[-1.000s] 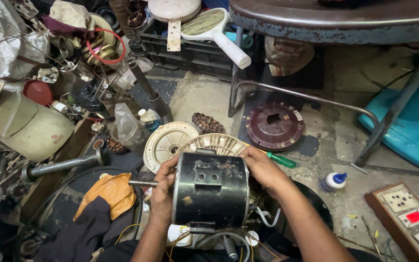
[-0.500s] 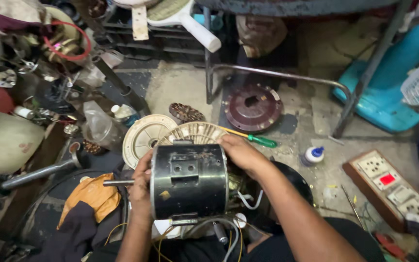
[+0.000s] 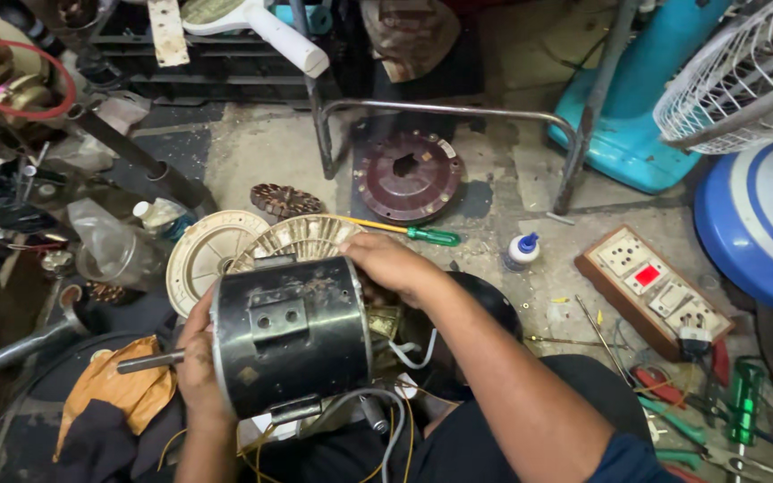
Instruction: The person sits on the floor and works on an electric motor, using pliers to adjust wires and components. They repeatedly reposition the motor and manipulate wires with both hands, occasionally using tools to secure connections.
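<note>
My left hand (image 3: 197, 367) wraps the black motor housing (image 3: 290, 335) at its nine o'clock end, my right hand (image 3: 388, 265) clasps its two o'clock edge, above my lap.

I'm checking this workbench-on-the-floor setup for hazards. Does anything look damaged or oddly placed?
The black motor housing, held between left hand and right hand, has loose wires trailing from its underside. A switch-and-socket board lies tilted on the dirty concrete floor, with hand tools scattered beside it.
</note>
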Demonstrator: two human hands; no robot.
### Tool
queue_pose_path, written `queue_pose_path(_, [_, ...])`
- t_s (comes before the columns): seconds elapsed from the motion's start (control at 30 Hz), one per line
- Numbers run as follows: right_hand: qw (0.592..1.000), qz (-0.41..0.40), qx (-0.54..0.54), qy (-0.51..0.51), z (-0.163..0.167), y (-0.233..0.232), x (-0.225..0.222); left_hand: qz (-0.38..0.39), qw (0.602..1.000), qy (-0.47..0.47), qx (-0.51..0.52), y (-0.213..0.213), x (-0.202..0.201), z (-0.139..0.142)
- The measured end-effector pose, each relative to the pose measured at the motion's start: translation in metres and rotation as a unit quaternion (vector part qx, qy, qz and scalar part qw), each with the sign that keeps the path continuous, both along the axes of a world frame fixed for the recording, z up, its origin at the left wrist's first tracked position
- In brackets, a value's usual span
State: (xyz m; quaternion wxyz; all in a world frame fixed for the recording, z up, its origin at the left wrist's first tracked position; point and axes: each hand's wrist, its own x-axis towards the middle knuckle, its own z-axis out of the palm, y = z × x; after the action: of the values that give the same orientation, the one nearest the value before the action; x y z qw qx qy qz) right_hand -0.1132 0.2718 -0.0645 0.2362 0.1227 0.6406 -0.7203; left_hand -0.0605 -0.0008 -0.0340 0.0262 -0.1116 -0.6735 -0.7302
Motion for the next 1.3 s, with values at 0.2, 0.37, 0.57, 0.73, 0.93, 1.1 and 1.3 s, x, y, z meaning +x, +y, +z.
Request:
queue_pose_path(0.2, [0.999,-0.001,-0.012,0.035,-0.008,-0.003,-0.004,0.024,0.999,-0.023,0.004,-0.005,0.0,-0.012])
queue_pose_path(0.37, [0.971,-0.033,0.16,0.175,-0.011,-0.003,-0.004,0.009,0.99,-0.07,0.121,-0.008,-0.01,-0.018])
queue_pose_path(0.57, [0.922,-0.104,0.298,0.225,0.029,0.045,0.018,0.135,0.959,-0.123,0.217,-0.016,-0.002,-0.012])
queue_pose_path(0.73, [0.919,-0.27,0.219,0.185,0.081,0.162,0.079,0.099,0.944,-0.12,0.292,-0.02,-0.017,-0.012])
queue_pose_path(0.93, [0.852,-0.404,0.313,0.111,0.028,0.249,0.188,0.052,0.93,-0.168,0.322,-0.028,-0.031,-0.016])
queue_pose_path(1.1, [0.856,-0.278,0.437,0.005,-0.067,0.254,0.236,0.062,0.927,-0.162,0.332,-0.021,-0.031,-0.018])
queue_pose_path(1.3, [0.772,-0.184,0.603,0.084,-0.119,0.227,0.226,0.148,0.928,-0.225,0.256,-0.014,-0.038,-0.014])
